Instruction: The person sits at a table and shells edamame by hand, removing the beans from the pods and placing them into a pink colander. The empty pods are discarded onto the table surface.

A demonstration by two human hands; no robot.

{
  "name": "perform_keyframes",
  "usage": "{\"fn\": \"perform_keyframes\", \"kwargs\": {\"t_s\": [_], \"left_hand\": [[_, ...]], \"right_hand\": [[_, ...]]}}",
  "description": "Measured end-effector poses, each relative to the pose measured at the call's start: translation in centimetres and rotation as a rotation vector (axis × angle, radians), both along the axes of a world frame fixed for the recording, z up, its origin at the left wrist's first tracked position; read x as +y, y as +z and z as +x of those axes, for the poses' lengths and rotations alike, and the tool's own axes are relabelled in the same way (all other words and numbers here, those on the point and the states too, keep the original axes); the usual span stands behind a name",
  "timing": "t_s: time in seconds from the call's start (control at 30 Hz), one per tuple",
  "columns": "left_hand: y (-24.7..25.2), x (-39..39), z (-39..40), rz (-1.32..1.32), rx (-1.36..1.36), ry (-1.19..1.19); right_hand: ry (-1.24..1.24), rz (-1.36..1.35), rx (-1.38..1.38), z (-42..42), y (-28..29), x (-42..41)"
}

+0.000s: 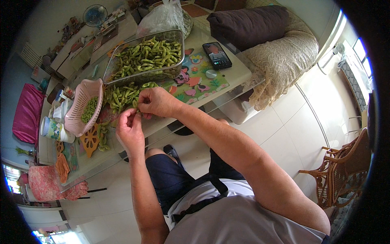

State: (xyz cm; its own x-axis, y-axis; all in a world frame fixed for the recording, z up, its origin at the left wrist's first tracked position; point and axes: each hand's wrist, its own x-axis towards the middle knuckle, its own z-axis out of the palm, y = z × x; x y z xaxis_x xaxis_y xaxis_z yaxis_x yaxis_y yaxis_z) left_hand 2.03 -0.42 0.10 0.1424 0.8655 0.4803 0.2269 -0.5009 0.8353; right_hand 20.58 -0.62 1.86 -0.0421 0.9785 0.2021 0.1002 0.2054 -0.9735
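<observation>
My left hand (131, 126) and my right hand (157, 102) meet at the fingertips over the table's near edge, pinching a small green soybean pod (138, 111), mostly covered by the fingers. Just beyond them lies a pile of green pods (122, 96). Behind that pile, a metal mesh basket (182, 50) holds many whole pods (149, 55). A pink plastic colander (76, 106) to the left contains shelled green beans (90, 110). More pods or shells (103, 135) lie left of my left hand, beside an orange cut-out trivet (90, 140).
A smartphone (217, 55) and a round metal lid or disc (211, 74) rest at the table's right. Lidded containers (53, 128) and an orange cloth (62, 167) are at the left. A clear plastic bag (163, 19) stands behind the mesh basket.
</observation>
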Motion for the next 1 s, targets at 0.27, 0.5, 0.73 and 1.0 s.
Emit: {"fn": "perform_keyframes", "kwargs": {"t_s": [0.27, 0.5, 0.73, 1.0], "left_hand": [[1.5, -1.2, 0.5, 0.469, 0.277, 0.121], [2.0, -1.9, 0.8, 0.564, 0.377, 0.154], [1.7, -1.8, 0.7, 0.593, 0.44, 0.154], [1.0, -1.5, 0.7, 0.448, 0.373, 0.179]], "right_hand": [[-0.015, -0.02, 0.031, -0.1, 0.1, -0.1], [-0.01, -0.038, 0.008, 0.0, 0.2, -0.2], [-0.004, -0.042, -0.004, 0.1, 0.1, 0.1], [-0.027, -0.024, 0.094, -0.1, -0.1, 0.0]]}}
